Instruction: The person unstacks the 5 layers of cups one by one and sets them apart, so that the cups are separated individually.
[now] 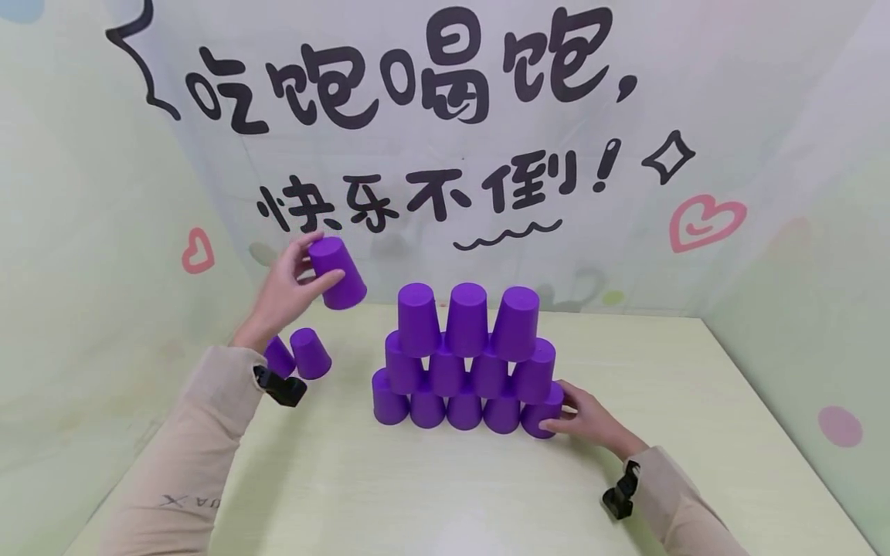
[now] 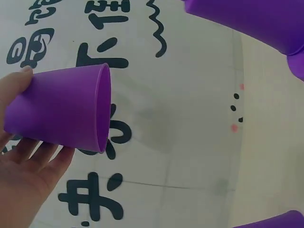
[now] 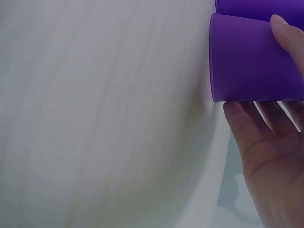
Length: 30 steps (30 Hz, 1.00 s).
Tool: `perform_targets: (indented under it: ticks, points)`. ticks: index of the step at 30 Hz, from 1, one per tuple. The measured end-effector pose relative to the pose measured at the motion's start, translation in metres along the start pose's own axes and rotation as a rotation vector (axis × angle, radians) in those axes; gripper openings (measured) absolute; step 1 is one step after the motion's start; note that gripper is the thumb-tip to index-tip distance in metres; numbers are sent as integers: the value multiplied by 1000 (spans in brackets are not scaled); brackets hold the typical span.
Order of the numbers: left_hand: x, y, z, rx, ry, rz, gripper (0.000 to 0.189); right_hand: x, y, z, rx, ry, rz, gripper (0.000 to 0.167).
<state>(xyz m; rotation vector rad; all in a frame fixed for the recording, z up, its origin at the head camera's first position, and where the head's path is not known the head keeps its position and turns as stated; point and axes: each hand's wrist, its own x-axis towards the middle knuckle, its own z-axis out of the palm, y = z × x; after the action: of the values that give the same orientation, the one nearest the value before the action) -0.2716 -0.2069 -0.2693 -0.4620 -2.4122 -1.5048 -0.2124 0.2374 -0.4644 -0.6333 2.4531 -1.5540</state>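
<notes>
My left hand [image 1: 281, 297] holds a purple plastic cup [image 1: 339, 274] in the air, mouth down and slightly tilted, left of a cup pyramid. In the left wrist view, thumb and fingers lie on opposite sides of that cup [image 2: 61, 107]. The pyramid [image 1: 467, 320] is built of upside-down purple cups, with three in the top row and several in each of the two rows below. Low at its right end, my right hand [image 1: 591, 417] grips the bottom row's last cup [image 1: 538, 423], thumb in front; the right wrist view shows this cup [image 3: 251, 59] close up.
Two more upside-down purple cups stand on the table at left, one [image 1: 310, 354] in full view and the other [image 1: 280, 357] partly behind my left wrist. A printed backdrop [image 1: 431, 154] rises behind the pale table [image 1: 417, 494]. Both wrists carry small black cameras.
</notes>
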Motion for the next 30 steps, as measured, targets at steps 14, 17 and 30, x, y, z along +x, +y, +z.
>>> perform_targets:
  ticks: [14, 17, 30]
  points:
    - [-37, -96, 37, -87, 43, -131, 69, 0, -3, 2, 7, 5, 22, 62]
    - [-42, -111, 45, -83, 65, -166, 67, 0, -3, 3, 5, 4, 24, 61]
    - [-47, -152, 69, -41, 65, -289, 65, 0, -3, 1, -4, 3, 15, 61]
